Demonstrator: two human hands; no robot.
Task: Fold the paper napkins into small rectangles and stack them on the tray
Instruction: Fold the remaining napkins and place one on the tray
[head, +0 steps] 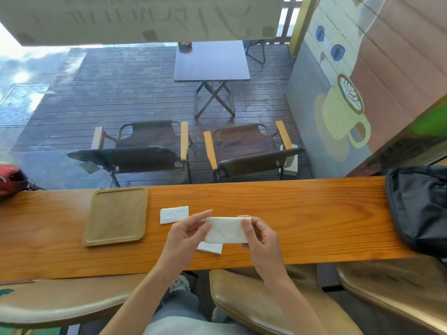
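Observation:
A white paper napkin point(226, 230), folded into a rectangle, is held just above the wooden counter. My left hand point(185, 234) pinches its left edge and my right hand point(260, 235) grips its right edge. A second folded napkin point(173, 214) lies flat on the counter beside the tray. A corner of a third napkin point(211, 248) shows on the counter under my hands. The wooden tray point(116, 240) sits to the left with nothing on it.
The long wooden counter point(302, 213) runs left to right. A black bag point(418, 206) lies at its right end and a red object point(11, 178) at the far left. Stool seats point(254, 298) stand below the near edge.

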